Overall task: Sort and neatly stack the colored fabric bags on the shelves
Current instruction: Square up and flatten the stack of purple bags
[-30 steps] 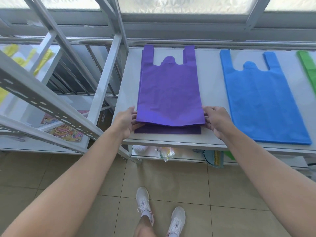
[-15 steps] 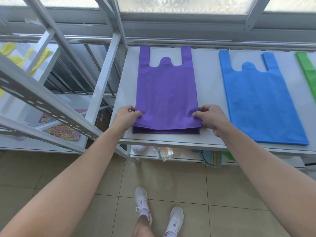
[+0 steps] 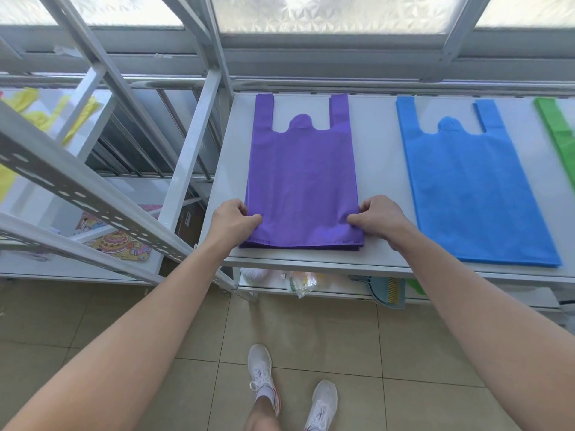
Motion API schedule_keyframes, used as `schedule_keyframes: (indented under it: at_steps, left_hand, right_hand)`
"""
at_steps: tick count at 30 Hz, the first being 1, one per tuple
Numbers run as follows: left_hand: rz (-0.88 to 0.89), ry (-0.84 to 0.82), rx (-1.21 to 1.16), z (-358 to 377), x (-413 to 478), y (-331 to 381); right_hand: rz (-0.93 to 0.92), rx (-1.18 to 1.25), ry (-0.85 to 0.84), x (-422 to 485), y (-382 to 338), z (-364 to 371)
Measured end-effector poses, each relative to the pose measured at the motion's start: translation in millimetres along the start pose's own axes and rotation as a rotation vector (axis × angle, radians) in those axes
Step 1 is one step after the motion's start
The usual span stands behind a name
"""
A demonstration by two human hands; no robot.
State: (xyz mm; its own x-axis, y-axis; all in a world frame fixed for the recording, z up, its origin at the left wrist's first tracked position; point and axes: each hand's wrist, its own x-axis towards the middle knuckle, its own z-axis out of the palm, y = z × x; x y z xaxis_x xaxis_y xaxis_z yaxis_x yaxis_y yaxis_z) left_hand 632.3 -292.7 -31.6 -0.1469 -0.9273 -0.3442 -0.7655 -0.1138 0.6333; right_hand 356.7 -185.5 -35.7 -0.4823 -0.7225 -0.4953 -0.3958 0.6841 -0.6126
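On shelf, left end: bag stack. Second bag to its right, apart. Third bag far right. Dustpan on lower shelf beneath.

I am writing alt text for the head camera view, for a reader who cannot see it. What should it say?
A person's left hand and right hand pinch the near corners of the top purple bag on a white shelf. A blue bag lies flat to its right, then a green bag.

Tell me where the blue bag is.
In the head view, the blue bag lies flat on the white shelf, right of the purple bag and left of the green bag.
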Motion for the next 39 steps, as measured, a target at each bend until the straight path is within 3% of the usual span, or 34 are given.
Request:
schedule_keyframes:
  at_steps: [18,29,34,39]
  left_hand:
    - [0.012,-0.014,0.140,0.2,-6.9,0.4]
    - [-0.053,0.102,0.266,14.8,-7.7,-2.4]
    - [-0.194,-0.018,0.138,6.2,-1.9,6.8]
    - [-0.167,0.005,0.089,11.4,-6.5,17.5]
  right_hand:
    - [-0.077,-0.143,0.014,-7.3,0.8,3.1]
    - [-0.112,-0.206,0.087,-16.7,2.6,11.3]
    - [-0.045,-0.510,0.128,-18.0,-7.2,16.1]
    - [-0.083,-0.500,0.073,-13.7,-14.7,15.0]
